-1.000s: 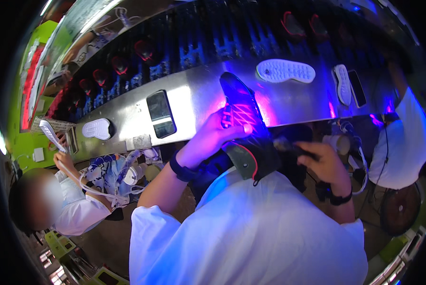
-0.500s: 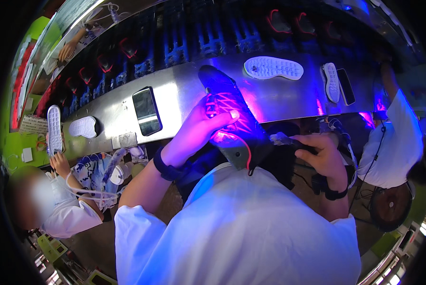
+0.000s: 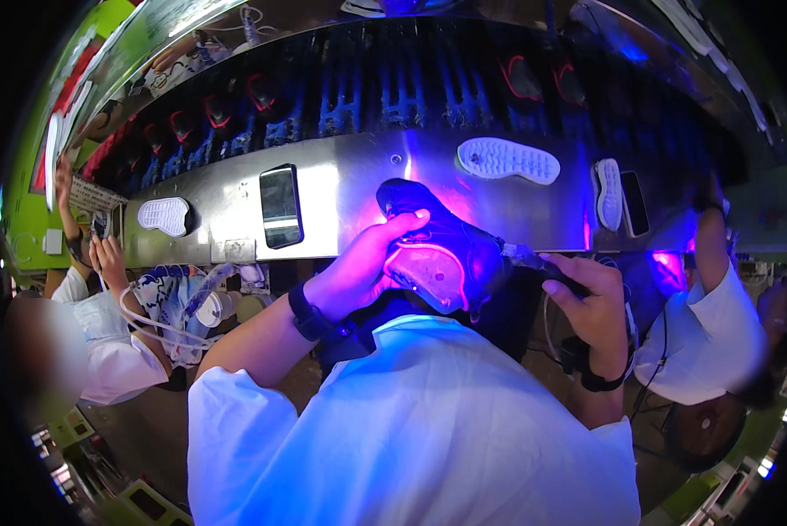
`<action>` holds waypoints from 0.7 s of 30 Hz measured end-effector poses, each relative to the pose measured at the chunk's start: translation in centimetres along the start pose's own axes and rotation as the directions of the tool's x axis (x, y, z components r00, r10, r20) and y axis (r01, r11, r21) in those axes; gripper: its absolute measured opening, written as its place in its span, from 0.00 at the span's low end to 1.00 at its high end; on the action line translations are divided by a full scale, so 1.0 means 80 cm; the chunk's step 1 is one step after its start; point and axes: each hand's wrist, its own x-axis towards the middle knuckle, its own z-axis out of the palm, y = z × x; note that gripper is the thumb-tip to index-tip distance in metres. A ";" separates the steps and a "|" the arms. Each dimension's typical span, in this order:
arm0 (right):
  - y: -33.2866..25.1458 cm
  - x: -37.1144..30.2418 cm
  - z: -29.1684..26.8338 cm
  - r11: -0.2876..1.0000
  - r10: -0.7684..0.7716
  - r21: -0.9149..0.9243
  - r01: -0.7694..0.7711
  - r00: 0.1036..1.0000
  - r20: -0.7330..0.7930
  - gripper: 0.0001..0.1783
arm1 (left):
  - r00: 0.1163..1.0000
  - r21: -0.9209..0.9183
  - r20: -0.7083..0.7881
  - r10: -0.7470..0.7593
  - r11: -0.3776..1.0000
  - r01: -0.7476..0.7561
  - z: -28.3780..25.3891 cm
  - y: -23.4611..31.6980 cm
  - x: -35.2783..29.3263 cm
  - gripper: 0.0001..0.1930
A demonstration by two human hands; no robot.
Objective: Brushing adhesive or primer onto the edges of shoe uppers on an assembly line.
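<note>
In front of my body, my left hand is closed around a dark shoe upper, thumb over its top. The shoe's toe points away toward the bench, and its sole-less underside faces partly up. A pink-red glowing line edges that underside under the purple light. My right hand grips a brush by its dark handle. The brush's pale tip meets the right side of the shoe or lies right against it; I cannot tell which.
On the metal bench lie a white shoe sole, a phone, another sole at left, and a sole beside a second phone. Dark racks hold red-edged shoe uppers behind. A co-worker sits on each side.
My left hand has turned the shoe upper, so more of its outlined underside shows. The brush tip has come to its side. The left co-worker's hand no longer shows the white sole.
</note>
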 end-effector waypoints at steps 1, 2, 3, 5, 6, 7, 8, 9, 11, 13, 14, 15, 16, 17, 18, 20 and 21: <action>-0.002 0.007 -0.002 0.998 -0.046 -0.049 0.045 0.999 -0.017 0.21 | 0.999 -0.051 0.009 -0.044 0.998 0.044 -0.003 0.001 -0.001 0.15; -0.008 0.015 -0.005 0.997 -0.058 -0.055 0.057 0.998 -0.009 0.21 | 0.997 -0.076 0.016 -0.073 0.994 0.074 -0.010 0.001 -0.001 0.16; -0.018 0.023 -0.011 0.994 -0.054 -0.092 0.056 0.998 0.020 0.21 | 0.998 -0.088 0.016 -0.060 0.994 0.061 -0.010 0.003 -0.004 0.16; -0.034 0.040 -0.020 0.989 -0.055 -0.133 0.063 0.996 0.063 0.20 | 0.996 -0.165 0.065 -0.054 0.984 0.064 -0.009 0.005 -0.009 0.18; -0.041 0.047 -0.019 0.987 -0.067 -0.141 0.076 0.996 0.065 0.21 | 0.997 -0.175 0.063 -0.049 0.983 0.059 -0.012 0.005 -0.010 0.18; -0.045 0.054 -0.016 0.985 -0.078 -0.147 0.087 0.995 0.066 0.21 | 0.995 -0.234 0.064 -0.072 0.969 0.085 -0.017 0.004 -0.010 0.19; -0.047 0.060 -0.013 0.985 -0.079 -0.146 0.089 0.994 0.077 0.21 | 0.993 -0.292 0.066 -0.095 0.950 0.111 -0.022 0.004 -0.011 0.20; -0.047 0.068 -0.012 0.984 -0.110 -0.135 0.118 0.992 0.068 0.21 | 0.994 -0.301 0.063 -0.092 0.948 0.106 -0.025 0.007 -0.014 0.20; -0.048 0.081 -0.008 0.982 -0.140 -0.122 0.148 0.988 0.067 0.21 | 0.977 -0.384 0.129 -0.169 0.900 0.207 -0.032 0.012 -0.020 0.20; -0.050 0.089 -0.007 0.977 -0.113 -0.168 0.129 0.988 0.104 0.22 | 0.965 -0.410 0.141 -0.222 0.874 0.261 -0.044 0.012 -0.017 0.20; -0.053 0.094 -0.005 0.977 -0.111 -0.172 0.128 0.988 0.109 0.22 | 0.964 -0.429 0.148 -0.220 0.864 0.264 -0.046 0.011 -0.017 0.20; -0.056 0.100 -0.003 0.980 -0.101 -0.164 0.115 0.991 0.091 0.22 | 0.963 -0.447 0.154 -0.219 0.854 0.266 -0.047 0.011 -0.018 0.21; -0.060 0.104 -0.001 0.982 -0.091 -0.157 0.102 0.993 0.071 0.22 | 0.963 -0.450 0.158 -0.219 0.852 0.267 -0.047 0.010 -0.020 0.21; -0.064 0.108 0.002 0.982 -0.090 -0.162 0.101 0.993 0.074 0.22 | 0.976 -0.432 0.119 -0.180 0.876 0.214 -0.046 0.010 -0.021 0.21; -0.070 0.110 0.004 0.986 -0.077 -0.142 0.088 0.993 0.087 0.22 | 0.986 -0.408 0.089 -0.143 0.898 0.167 -0.046 0.009 -0.021 0.21; -0.077 0.106 0.006 0.989 -0.060 -0.132 0.072 0.994 0.096 0.23 | 0.983 -0.408 0.103 -0.155 0.894 0.184 -0.052 0.004 -0.024 0.21; -0.079 0.106 0.006 0.988 -0.054 -0.139 0.071 0.991 0.122 0.22 | 0.982 -0.410 0.100 -0.160 0.893 0.187 -0.054 0.004 -0.024 0.22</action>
